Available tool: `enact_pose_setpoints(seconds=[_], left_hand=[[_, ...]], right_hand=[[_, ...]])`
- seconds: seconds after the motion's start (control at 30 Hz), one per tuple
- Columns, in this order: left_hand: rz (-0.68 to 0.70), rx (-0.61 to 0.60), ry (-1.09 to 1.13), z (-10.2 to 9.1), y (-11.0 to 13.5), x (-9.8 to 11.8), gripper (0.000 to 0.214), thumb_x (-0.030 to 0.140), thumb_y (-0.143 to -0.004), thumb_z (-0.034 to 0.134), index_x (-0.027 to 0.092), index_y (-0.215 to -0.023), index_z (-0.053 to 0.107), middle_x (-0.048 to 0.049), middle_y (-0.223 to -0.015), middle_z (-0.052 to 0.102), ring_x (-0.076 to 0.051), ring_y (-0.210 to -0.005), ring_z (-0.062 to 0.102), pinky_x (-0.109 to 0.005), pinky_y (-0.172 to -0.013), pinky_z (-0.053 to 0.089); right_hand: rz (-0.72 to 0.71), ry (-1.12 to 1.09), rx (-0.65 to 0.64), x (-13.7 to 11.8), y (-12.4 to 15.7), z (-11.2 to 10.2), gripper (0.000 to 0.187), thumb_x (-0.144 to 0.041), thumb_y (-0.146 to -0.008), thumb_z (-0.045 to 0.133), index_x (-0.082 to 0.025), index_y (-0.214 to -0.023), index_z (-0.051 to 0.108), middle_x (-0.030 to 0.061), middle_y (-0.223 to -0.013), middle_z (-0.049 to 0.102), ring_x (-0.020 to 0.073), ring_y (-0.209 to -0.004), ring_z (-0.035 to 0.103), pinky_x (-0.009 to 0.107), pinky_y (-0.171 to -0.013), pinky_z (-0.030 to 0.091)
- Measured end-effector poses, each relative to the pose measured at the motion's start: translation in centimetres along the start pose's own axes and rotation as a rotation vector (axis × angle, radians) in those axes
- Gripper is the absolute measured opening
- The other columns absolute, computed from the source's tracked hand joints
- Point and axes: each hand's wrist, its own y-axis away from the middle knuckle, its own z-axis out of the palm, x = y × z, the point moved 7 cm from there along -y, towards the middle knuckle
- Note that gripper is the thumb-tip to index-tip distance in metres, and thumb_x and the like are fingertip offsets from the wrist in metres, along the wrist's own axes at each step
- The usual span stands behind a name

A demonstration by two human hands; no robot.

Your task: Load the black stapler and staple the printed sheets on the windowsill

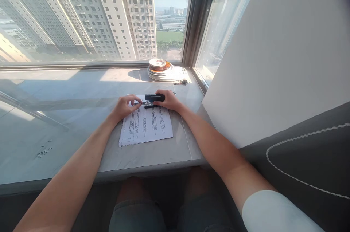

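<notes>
A black stapler (153, 97) is above the printed papers, its upper arm lifted away from the base and a shiny metal part showing between them. My right hand (169, 101) is closed around the stapler's right end. At its left end, my left hand (125, 108) pinches with thumb and forefinger at a small, thin metallic bit, too small to name for certain. The printed sheets (147, 128) lie on the pale marble-like sill under both hands, and their upper part is partly covered.
Stacked plates (161, 75) stand near the window corner, with a small dark stringed item (182, 82) beside them. Dark scraps (43, 152) lie on the sill (82, 122) at left. A white wall (273, 61) slants in at right, where a beaded chain (287, 177) hangs.
</notes>
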Motion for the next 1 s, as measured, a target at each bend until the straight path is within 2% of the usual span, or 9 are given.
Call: enact_pose_setpoints(seconds=[0.3,0.37,0.5,0.63,0.83,1.0], left_hand=[[-0.104,0.085,-0.016,-0.8,0.0,-1.3,0.018,0.028,-0.081,0.059,0.022,-0.075,0.074,-0.0026,-0.083,0.074,-0.017,-0.066,0.055,-0.032,-0.067,0.044],[-0.122,0.095,0.009,-0.9,0.0,-1.3,0.018,0.024,-0.077,0.057,0.021,-0.08,0.074,-0.0026,-0.082,0.074,-0.017,-0.066,0.056,-0.031,-0.065,0.044],[-0.125,0.054,0.068,-0.8,0.0,-1.0,0.035,0.019,-0.071,0.058,0.02,-0.103,0.072,-0.0034,-0.086,0.075,-0.018,-0.069,0.058,-0.03,-0.061,0.041],[-0.101,0.009,0.056,-0.6,0.0,-0.4,0.033,0.022,-0.073,0.061,0.02,-0.104,0.072,-0.0048,-0.091,0.077,-0.018,-0.071,0.059,-0.03,-0.063,0.042],[-0.09,0.043,0.076,-0.9,0.1,-0.5,0.028,0.034,-0.081,0.069,0.02,-0.105,0.071,-0.0066,-0.094,0.077,-0.018,-0.073,0.059,-0.032,-0.067,0.044],[-0.07,0.039,0.069,-0.6,0.1,-0.9,0.033,0.046,-0.083,0.076,0.021,-0.105,0.072,-0.0061,-0.094,0.076,-0.018,-0.073,0.059,-0.032,-0.069,0.044]], right_hand=[[0.049,0.025,0.05,0.7,-0.1,-0.2,0.027,-0.033,-0.073,0.079,-0.019,-0.095,0.073,-0.0002,-0.084,0.072,0.0193,-0.082,0.063,0.03,-0.08,0.045],[0.051,0.02,0.057,0.7,-0.1,-0.3,0.025,-0.032,-0.072,0.079,-0.019,-0.093,0.073,-0.0004,-0.083,0.072,0.0191,-0.081,0.063,0.03,-0.079,0.045],[0.064,-0.012,0.068,0.6,0.0,-0.5,0.026,-0.032,-0.071,0.079,-0.018,-0.092,0.072,0.0,-0.083,0.071,0.0192,-0.081,0.063,0.03,-0.078,0.045],[0.085,-0.062,0.076,0.6,0.0,-0.7,0.027,-0.033,-0.07,0.078,-0.018,-0.091,0.072,-0.0003,-0.082,0.07,0.0194,-0.081,0.063,0.03,-0.079,0.046],[0.087,-0.105,0.099,0.6,0.1,-1.1,0.029,-0.035,-0.069,0.078,-0.017,-0.091,0.073,-0.0008,-0.08,0.068,0.0186,-0.079,0.061,0.029,-0.076,0.045],[0.05,-0.117,0.077,0.3,0.1,-0.9,0.031,-0.037,-0.07,0.079,-0.017,-0.094,0.074,0.0002,-0.084,0.07,0.0192,-0.081,0.062,0.029,-0.078,0.046]])
